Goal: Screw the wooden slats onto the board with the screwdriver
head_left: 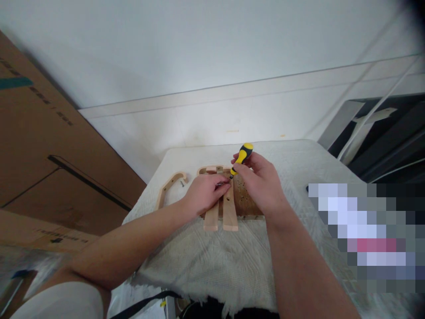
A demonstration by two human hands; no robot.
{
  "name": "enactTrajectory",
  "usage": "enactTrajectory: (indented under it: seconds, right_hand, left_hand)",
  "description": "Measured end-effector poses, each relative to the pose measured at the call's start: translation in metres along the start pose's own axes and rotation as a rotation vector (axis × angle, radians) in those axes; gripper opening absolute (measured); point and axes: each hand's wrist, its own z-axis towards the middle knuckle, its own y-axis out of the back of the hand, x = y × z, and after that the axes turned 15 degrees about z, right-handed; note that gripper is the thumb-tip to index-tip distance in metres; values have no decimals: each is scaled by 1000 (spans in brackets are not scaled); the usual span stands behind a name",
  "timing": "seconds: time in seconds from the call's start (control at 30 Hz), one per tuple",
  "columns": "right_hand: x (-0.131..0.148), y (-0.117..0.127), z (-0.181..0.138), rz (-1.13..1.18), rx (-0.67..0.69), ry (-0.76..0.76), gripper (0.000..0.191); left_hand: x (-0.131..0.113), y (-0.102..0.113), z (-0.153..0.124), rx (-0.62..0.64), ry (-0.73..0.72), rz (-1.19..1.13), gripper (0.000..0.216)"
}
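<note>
My right hand (264, 184) grips a yellow and black screwdriver (245, 153), which is tilted with its tip pointing down and left. Close beside the tip, the fingers of my left hand (203, 191) are pinched together; what they hold is too small to make out. Below the hands are two pale wooden strips (230, 217), side by side, one with a dark hole. They lie over a brown wooden board (245, 201) dotted with small holes, partly covered by my hands. Left of it rest a curved wooden piece (164, 188) and a small screw (182, 183).
A pale textured cloth (212, 261) covers the table, which stands against a white wall (206, 53). Large cardboard boxes (49, 133) rise at the left. Dark panels and a grey frame (341, 128) lean at the right. A pixelated patch hides the lower right.
</note>
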Motion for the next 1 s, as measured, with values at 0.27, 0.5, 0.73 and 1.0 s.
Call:
enactTrajectory:
  seconds: [0.27,0.5,0.73,1.0]
  right_hand:
    - [-1,-5,-2,-3,-16,-80,25]
    - [3,-3,-3,52,-12,-66,22]
    - [-2,-5,0,-29,-92,-54,29]
    - [0,-4,-1,-68,-51,-7,24]
  left_hand:
    - [3,-4,0,-31,-7,-5,23]
    - [1,-2,0,-22,-11,4,24]
    - [-1,0,0,-12,2,27,23]
    - [1,-1,0,-17,-2,10,22]
